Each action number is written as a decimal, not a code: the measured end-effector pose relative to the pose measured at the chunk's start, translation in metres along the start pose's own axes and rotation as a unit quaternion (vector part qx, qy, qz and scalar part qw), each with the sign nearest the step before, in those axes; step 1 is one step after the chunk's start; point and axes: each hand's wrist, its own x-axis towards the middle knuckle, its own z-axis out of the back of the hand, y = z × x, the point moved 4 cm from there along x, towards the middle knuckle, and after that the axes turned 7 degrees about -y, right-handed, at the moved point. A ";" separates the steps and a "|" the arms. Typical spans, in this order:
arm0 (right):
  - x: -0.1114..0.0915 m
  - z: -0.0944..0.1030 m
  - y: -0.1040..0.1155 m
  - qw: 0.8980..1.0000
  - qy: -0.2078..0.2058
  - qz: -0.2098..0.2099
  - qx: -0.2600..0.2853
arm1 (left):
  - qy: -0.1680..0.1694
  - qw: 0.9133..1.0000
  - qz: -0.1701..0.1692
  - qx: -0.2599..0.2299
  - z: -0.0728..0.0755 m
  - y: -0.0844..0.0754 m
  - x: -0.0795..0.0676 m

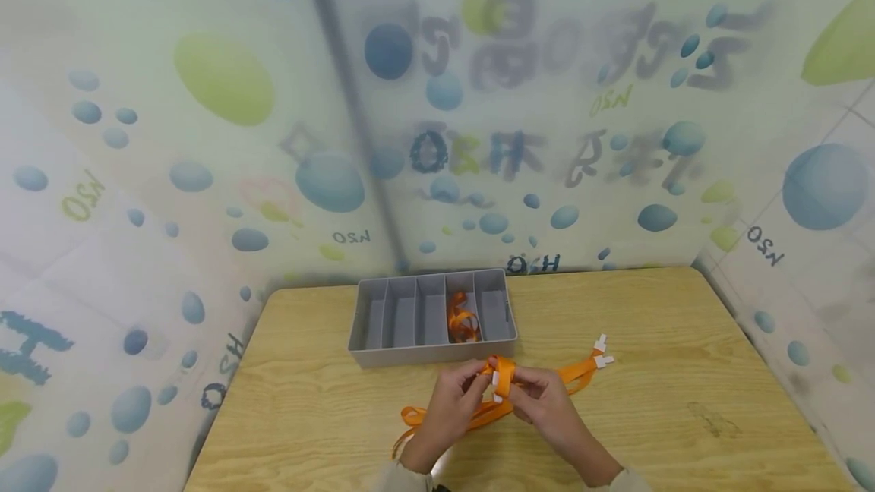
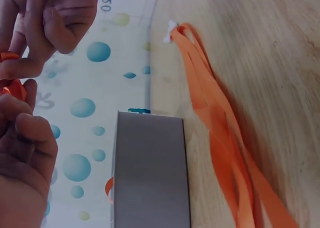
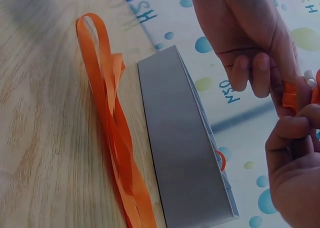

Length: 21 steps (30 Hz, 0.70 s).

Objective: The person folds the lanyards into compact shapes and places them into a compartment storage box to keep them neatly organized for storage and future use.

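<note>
Both hands meet above the table's middle, close in front of the grey box. Between them is a rolled-up orange lanyard point(image 1: 504, 380) with a white plastic clip point(image 1: 495, 384) showing at its side. My left hand point(image 1: 450, 402) pinches the roll from the left with thumb and fingers. From the other side my right hand point(image 1: 549, 407) grips it the same way. In the right wrist view, part of the orange band point(image 3: 289, 95) shows between the fingers. Beneath the hands, more orange lanyards point(image 1: 579, 375) lie stretched out on the table, white clips point(image 1: 602, 361) at their right end.
The grey box point(image 1: 399, 356) stands near the wall, split into several compartments. Coiled orange lanyards point(image 1: 463, 323) lie in its second compartment from the right. A printed curtain-like wall point(image 1: 444, 234) rises along the back edge of the wooden table point(image 1: 683, 370).
</note>
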 end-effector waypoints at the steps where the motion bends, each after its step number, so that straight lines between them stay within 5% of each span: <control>1: 0.000 0.000 0.000 1.000 0.004 0.003 0.002 | 0.004 1.000 0.002 -0.009 0.000 0.000 0.000; 11: 0.001 -0.001 0.002 1.000 0.019 0.006 0.008 | 0.040 0.994 0.060 -0.085 -0.002 0.006 -0.004; 21: 0.003 0.002 0.006 0.999 0.019 0.013 -0.025 | 0.064 0.993 -0.003 -0.100 -0.003 0.001 -0.003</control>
